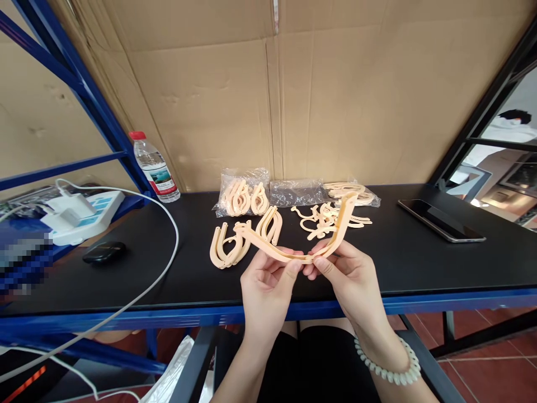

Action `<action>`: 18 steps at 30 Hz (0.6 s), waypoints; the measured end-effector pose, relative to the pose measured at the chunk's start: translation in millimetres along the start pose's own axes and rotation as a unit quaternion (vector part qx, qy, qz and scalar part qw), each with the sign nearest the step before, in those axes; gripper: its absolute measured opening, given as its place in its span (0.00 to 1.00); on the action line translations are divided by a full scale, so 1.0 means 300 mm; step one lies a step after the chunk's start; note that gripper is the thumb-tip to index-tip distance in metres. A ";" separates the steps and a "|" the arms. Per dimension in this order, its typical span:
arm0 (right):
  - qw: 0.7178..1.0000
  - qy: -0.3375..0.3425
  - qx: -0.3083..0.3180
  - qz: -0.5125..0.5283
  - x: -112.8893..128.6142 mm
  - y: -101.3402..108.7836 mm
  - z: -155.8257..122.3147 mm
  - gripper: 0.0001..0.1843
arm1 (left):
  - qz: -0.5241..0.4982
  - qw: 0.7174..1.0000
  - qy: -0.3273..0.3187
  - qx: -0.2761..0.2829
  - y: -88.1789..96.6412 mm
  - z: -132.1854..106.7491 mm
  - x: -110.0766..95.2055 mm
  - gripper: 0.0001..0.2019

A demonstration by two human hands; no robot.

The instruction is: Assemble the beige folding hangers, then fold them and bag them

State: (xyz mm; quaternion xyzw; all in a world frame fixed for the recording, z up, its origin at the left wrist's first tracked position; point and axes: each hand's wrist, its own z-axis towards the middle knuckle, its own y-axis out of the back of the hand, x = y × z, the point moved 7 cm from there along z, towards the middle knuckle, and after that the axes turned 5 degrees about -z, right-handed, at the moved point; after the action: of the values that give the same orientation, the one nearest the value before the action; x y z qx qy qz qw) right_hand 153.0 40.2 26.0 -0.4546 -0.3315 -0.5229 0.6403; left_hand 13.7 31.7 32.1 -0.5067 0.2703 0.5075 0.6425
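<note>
My left hand and my right hand together pinch a cream plastic hanger piece, a curved arm held above the black table near its front edge. The left fingers grip its left half, the right fingers its right half, which rises toward the back. Behind it on the table lie loose U-shaped cream parts, a second pair, and small hook pieces. A clear bag holds more of the U-shaped parts.
A water bottle stands at the back left. A white charger and cable and a black mouse lie on the left. A phone lies at the right. Cardboard lines the back.
</note>
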 end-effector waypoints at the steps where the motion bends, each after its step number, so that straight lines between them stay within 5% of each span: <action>1: 1.000 -0.005 0.004 0.000 -0.001 0.000 0.000 0.03 | 0.001 1.000 0.001 -0.009 -0.001 -0.003 -0.004 0.04; 7: 0.999 -0.038 0.031 0.019 -0.013 -0.005 -0.003 0.07 | 0.010 1.000 -0.003 -0.018 0.009 -0.001 -0.001 0.05; 12: 0.996 -0.066 0.054 0.022 -0.019 -0.011 0.007 0.20 | 0.038 0.999 0.030 0.003 0.018 0.002 0.007 0.08; 18: 0.989 -0.131 0.067 0.033 -0.004 -0.098 0.064 0.20 | 0.034 0.997 -0.008 -0.065 0.128 0.018 -0.092 0.44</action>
State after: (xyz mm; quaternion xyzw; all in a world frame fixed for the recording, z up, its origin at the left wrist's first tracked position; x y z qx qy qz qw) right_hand 125.1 57.2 38.8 -0.4866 -0.4315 -0.4136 0.6372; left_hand -32.0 25.3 43.2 -0.5336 0.2485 0.5496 0.5928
